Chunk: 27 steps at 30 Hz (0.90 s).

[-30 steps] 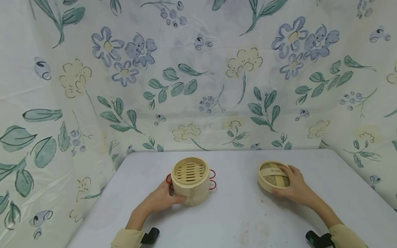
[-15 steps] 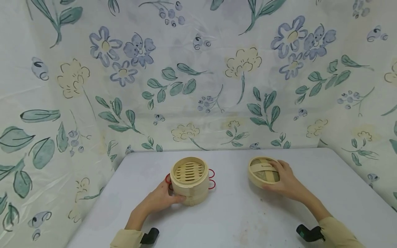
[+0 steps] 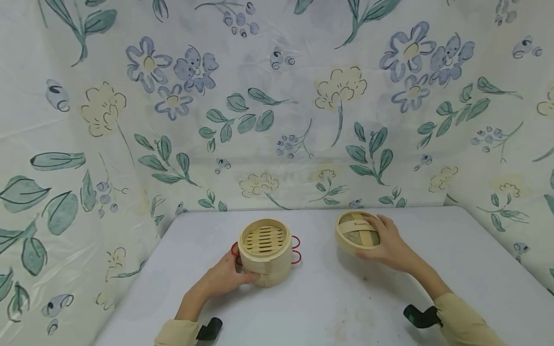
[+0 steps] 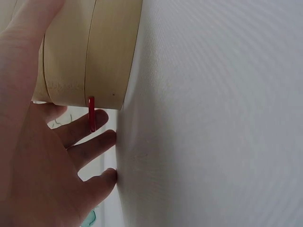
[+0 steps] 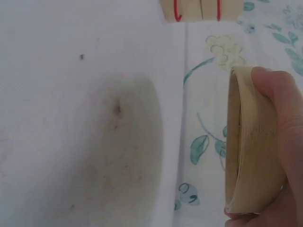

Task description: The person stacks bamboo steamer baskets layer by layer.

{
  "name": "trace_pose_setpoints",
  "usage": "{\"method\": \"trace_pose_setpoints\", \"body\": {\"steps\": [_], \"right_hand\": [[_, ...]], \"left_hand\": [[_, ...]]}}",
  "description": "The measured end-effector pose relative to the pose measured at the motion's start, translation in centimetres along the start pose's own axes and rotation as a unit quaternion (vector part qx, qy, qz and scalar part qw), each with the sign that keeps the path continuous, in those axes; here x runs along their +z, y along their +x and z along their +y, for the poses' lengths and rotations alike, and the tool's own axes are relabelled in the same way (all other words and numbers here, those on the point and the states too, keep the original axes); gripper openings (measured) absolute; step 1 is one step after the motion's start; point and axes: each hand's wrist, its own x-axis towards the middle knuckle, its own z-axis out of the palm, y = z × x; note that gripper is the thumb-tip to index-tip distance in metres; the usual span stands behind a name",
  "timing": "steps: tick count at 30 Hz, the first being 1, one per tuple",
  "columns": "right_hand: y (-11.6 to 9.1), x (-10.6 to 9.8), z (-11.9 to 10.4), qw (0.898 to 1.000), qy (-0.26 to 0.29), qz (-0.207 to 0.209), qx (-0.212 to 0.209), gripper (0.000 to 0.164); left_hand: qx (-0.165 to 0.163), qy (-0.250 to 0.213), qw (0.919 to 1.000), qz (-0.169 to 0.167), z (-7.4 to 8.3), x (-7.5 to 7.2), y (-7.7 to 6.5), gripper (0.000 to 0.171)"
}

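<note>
A round bamboo steamer basket stack point(image 3: 270, 269) stands on the white table, its slatted top tier uncovered and red loops on both sides. My left hand point(image 3: 222, 278) holds it at the left, thumb across the front and fingers behind. In the left wrist view the fingers point(image 4: 90, 146) spread beside a red loop point(image 4: 92, 113). My right hand point(image 3: 391, 247) grips the woven bamboo steamer lid point(image 3: 357, 230) by its rim, tilted and raised over the table to the right of the stack. The right wrist view shows the lid's side point(image 5: 255, 146) with its shadow on the table.
The white table point(image 3: 316, 307) has small brown stains near its front middle. A floral cloth point(image 3: 298, 120) hangs behind and at both sides. Black wrist devices point(image 3: 421, 317) sit by both sleeves.
My right hand has carried the lid leftward and slightly up and away, closer to the steamer stack. The left hand and the stack have stayed in place.
</note>
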Motion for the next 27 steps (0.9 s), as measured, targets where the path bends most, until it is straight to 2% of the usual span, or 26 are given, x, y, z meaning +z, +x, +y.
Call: {"method": "trace_pose_setpoints", "body": {"steps": [5,11,27], "right_hand": [[0.7,-0.3,-0.8,1.000,-0.002,0.001,-0.012,0.097],[2.4,-0.2,-3.1,1.000,0.016,-0.006,-0.022,0.097],[6.5,2.3,-10.1,0.998,0.029,-0.016,-0.051,0.095]], "left_hand": [[0.000,0.003,1.0000,-0.007,0.1,0.2,0.0,0.100],[0.005,0.009,0.9999,-0.004,0.2,0.0,-0.1,0.097],[0.015,0.007,0.9998,-0.006,-0.3,0.0,0.2,0.099]]}}
